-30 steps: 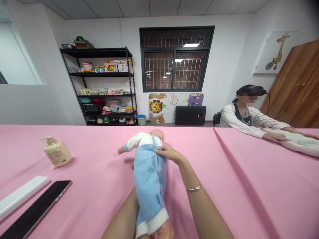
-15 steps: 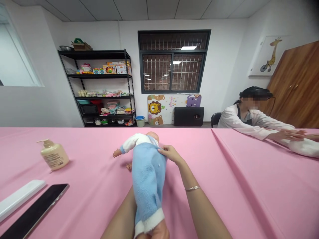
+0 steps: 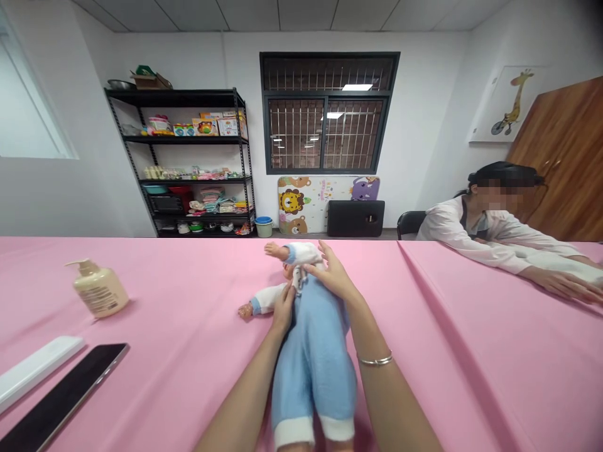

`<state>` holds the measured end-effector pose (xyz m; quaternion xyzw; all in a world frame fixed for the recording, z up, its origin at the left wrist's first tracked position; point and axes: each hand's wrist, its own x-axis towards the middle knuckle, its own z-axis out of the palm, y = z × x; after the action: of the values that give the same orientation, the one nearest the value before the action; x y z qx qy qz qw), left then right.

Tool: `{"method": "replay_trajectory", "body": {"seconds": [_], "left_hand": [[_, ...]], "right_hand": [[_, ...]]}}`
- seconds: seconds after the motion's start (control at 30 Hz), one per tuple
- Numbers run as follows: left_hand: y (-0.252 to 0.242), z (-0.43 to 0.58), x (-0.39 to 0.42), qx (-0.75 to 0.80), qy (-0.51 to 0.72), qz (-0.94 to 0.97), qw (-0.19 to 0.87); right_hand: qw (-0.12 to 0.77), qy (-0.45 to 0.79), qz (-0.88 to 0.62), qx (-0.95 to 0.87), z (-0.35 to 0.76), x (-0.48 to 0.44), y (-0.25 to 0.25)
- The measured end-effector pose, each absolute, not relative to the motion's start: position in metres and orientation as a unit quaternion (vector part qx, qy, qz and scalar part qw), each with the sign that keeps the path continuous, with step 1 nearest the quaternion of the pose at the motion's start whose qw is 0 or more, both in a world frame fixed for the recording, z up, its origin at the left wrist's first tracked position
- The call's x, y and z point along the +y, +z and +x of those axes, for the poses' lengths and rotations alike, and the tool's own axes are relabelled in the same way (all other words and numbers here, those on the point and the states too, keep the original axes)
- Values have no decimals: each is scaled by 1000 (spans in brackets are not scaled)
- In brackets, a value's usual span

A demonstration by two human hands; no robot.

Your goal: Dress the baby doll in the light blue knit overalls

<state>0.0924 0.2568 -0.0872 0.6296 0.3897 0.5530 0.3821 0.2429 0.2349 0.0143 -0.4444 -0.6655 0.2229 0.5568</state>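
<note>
A baby doll [image 3: 313, 339] lies on its side on the pink table covering [image 3: 179, 370], legs toward me. It wears light-blue trousers and a white top with blue cuffs; both its arms point left, and its head is mostly hidden. My left hand [image 3: 283, 309] is closed at the doll's front near the waistband, with fingertips at the bunched top. My right hand [image 3: 335, 275] holds the doll's upper side at the waist, its thumb across the front and its fingers spread along the back.
A pump bottle [image 3: 100, 290] stands at left. Nearer me lie a dark phone [image 3: 66, 398] and a white flat object [image 3: 40, 370]. At right, a co-worker [image 3: 475, 232] leans over the table with arms around a white bundle. Raised folds cross the covering there.
The doll has rolled, bringing the front of its trousers into view and both arms to the left. My left hand has come out from beneath it; my right thumb and fingers have spread around its side.
</note>
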Motion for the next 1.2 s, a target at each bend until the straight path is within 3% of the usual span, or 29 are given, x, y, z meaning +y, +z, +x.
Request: {"method": "replay_trajectory", "body": {"seconds": [0.1,0.2,0.37,0.47,0.7,0.97,1.1,1.2], "left_hand": [[-92,95,255,389,525,673,347],[-96,94,255,441,495,707,247],[-94,73,261,549,345,761,1],[-89,58,263,592,306,743,-62],[-83,29,265,724,358,581,-102],[-97,19,276,738,242,624,-88],[-99,9,281,710,201,671,-71],[-98,-4,282,668,193,715,-73]], "right_hand": [[545,128,-483,-674,258,247,4],[555,68,-538,-631,277,260,-12],[580,122,-655,-469,298,267,-56],[588,172,-700,-367,298,265,-87],[567,192,-751,-277,285,264,-102],[555,-40,-812,-175,279,261,-103],[547,-86,-808,-201,284,261,-112],[505,-109,-785,-341,292,260,-120]]}}
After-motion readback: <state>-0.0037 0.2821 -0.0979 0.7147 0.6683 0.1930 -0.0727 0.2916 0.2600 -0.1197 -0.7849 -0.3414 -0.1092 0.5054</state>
